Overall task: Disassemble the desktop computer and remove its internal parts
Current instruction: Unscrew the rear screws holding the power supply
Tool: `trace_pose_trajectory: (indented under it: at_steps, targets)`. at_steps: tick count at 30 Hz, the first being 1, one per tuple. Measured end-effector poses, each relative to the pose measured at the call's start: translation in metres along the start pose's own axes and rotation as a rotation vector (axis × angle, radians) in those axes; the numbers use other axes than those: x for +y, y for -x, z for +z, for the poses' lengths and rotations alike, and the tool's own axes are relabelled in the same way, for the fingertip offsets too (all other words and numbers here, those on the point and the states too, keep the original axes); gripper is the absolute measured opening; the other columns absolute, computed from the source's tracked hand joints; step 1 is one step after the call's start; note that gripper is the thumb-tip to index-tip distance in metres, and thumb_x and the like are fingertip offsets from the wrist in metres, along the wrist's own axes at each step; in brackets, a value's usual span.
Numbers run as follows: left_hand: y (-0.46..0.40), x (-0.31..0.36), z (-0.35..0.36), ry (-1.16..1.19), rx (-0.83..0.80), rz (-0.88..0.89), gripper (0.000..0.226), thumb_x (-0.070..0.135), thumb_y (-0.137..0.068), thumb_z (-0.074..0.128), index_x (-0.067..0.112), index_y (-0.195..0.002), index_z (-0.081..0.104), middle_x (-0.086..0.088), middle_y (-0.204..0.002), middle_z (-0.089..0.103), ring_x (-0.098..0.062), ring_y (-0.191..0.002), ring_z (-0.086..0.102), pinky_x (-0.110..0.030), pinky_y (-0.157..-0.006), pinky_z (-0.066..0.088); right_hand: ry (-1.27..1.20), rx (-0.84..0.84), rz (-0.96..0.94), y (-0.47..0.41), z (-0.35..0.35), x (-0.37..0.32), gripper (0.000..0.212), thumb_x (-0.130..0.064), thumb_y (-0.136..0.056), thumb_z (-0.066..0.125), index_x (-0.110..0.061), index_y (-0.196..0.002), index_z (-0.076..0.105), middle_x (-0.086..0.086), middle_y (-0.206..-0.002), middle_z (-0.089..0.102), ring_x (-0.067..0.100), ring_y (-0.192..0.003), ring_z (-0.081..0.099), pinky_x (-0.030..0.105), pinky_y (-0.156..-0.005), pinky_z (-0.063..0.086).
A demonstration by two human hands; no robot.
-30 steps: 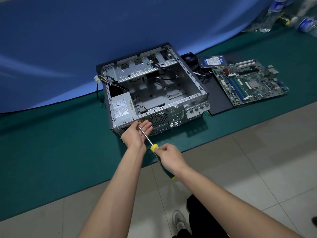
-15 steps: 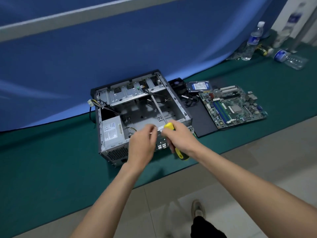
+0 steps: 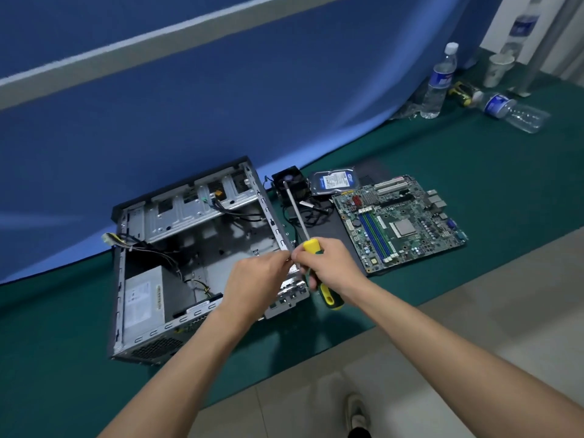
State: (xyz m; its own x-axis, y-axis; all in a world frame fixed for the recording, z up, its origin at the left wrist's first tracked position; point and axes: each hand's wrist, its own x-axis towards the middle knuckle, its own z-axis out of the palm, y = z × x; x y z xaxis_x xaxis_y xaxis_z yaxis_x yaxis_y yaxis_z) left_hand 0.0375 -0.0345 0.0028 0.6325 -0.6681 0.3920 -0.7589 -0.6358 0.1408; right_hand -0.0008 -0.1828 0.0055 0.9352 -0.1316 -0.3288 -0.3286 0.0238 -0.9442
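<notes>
Open computer case (image 3: 202, 248) on green mat; motherboard (image 3: 399, 224), hard drive (image 3: 335, 181) beside it

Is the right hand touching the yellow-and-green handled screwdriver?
Touching. In the head view, the right hand has its fingers curled round the yellow-and-green screwdriver handle.

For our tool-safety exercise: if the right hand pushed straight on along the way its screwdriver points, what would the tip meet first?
Probably the black fan: the screwdriver in the right hand seems aimed there, though depth is unclear.

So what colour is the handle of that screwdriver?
Yellow with dark green, seen in the head view: the screwdriver handle sits in the right hand.
</notes>
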Motion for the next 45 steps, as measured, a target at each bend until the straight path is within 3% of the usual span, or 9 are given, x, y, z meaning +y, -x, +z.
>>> trace_pose_trajectory:
  at_steps: [3,6,9,14,21,25,36,40,45]
  targets:
    - [-0.009,0.001,0.018,0.054,-0.105,-0.116,0.013,0.024,-0.087,0.062,0.017,-0.096,0.068,0.003,-0.078,0.071,-0.022,-0.064,0.066,-0.034,-0.051,0.051,0.044,-0.001,0.037,-0.015,-0.014,0.008,0.018,-0.003,-0.087,0.059,-0.011,-0.071,0.062,0.002,-0.054,0.055,0.012,-0.034,0.043,0.019,-0.037,0.038]
    - [-0.014,-0.013,0.040,0.081,-0.197,-0.459,0.022,0.030,-0.093,0.051,0.023,-0.112,0.059,0.008,-0.093,0.070,-0.014,-0.069,0.061,-0.024,-0.054,0.039,0.029,0.044,0.091,-0.032,-0.025,0.018,0.017,-0.004,-0.088,0.060,-0.011,-0.073,0.062,0.002,-0.053,0.051,0.012,-0.038,0.043,0.019,-0.039,0.039]
    - [-0.010,-0.038,0.057,0.025,-0.268,-0.745,0.019,0.029,-0.095,0.047,0.020,-0.087,0.061,0.000,-0.081,0.069,-0.008,-0.059,0.051,-0.019,-0.047,0.028,-0.003,0.081,0.153,-0.054,-0.032,0.031,0.016,-0.005,-0.089,0.060,-0.011,-0.075,0.063,0.002,-0.054,0.050,0.013,-0.041,0.044,0.020,-0.040,0.040]
    - [0.002,-0.065,0.074,0.117,-0.252,-1.047,0.039,0.030,-0.093,0.046,0.012,-0.061,0.058,-0.003,-0.059,0.061,-0.020,-0.056,0.056,-0.029,-0.055,0.045,0.075,0.133,0.218,-0.107,-0.023,0.056,0.019,-0.006,-0.088,0.060,-0.013,-0.071,0.062,0.002,-0.054,0.051,0.010,-0.037,0.045,0.020,-0.042,0.040]
    - [-0.001,-0.060,0.078,-0.069,-0.273,-0.980,0.039,0.030,-0.089,0.039,0.016,-0.053,0.047,0.004,-0.045,0.045,-0.014,-0.041,0.040,-0.026,-0.044,0.023,0.243,0.170,0.261,-0.191,0.004,0.086,0.018,-0.011,-0.088,0.061,-0.011,-0.070,0.059,0.002,-0.055,0.050,0.014,-0.042,0.049,0.027,-0.049,0.040]
    - [0.002,-0.063,0.082,-0.047,-0.255,-1.002,0.040,0.030,-0.089,0.038,0.017,-0.052,0.045,0.001,-0.049,0.057,-0.016,-0.043,0.044,-0.027,-0.045,0.028,0.388,0.192,0.242,-0.223,0.011,0.098,0.028,-0.014,-0.088,0.059,-0.016,-0.061,0.051,0.003,-0.060,0.052,0.022,-0.063,0.051,0.032,-0.061,0.043]
    - [0.002,-0.061,0.082,-0.046,-0.248,-0.988,0.040,0.028,-0.090,0.042,0.019,-0.051,0.042,0.003,-0.045,0.052,-0.013,-0.041,0.038,-0.027,-0.046,0.024,0.667,0.242,0.308,-0.249,0.020,0.098,0.029,-0.014,-0.085,0.059,-0.018,-0.057,0.051,0.004,-0.069,0.058,0.025,-0.069,0.054,0.025,-0.062,0.036]
    - [0.001,-0.059,0.081,-0.059,-0.197,-0.936,0.044,0.023,-0.086,0.047,0.021,-0.047,0.027,0.008,-0.037,0.029,-0.010,-0.035,0.025,-0.022,-0.043,0.014,0.429,0.147,0.309,-0.239,0.014,0.087,0.017,-0.010,-0.087,0.057,-0.014,-0.071,0.056,0.008,-0.069,0.061,0.024,-0.061,0.056,0.033,-0.060,0.048]
    - [0.004,-0.059,0.078,0.048,-0.154,-0.927,0.041,0.023,-0.089,0.044,0.018,-0.049,0.037,0.003,-0.039,0.046,-0.020,-0.041,0.048,-0.027,-0.043,0.034,0.034,0.060,0.265,-0.193,-0.001,0.041,0.009,-0.014,-0.091,0.052,-0.013,-0.083,0.053,0.009,-0.059,0.055,0.020,-0.040,0.051,0.024,-0.041,0.038]
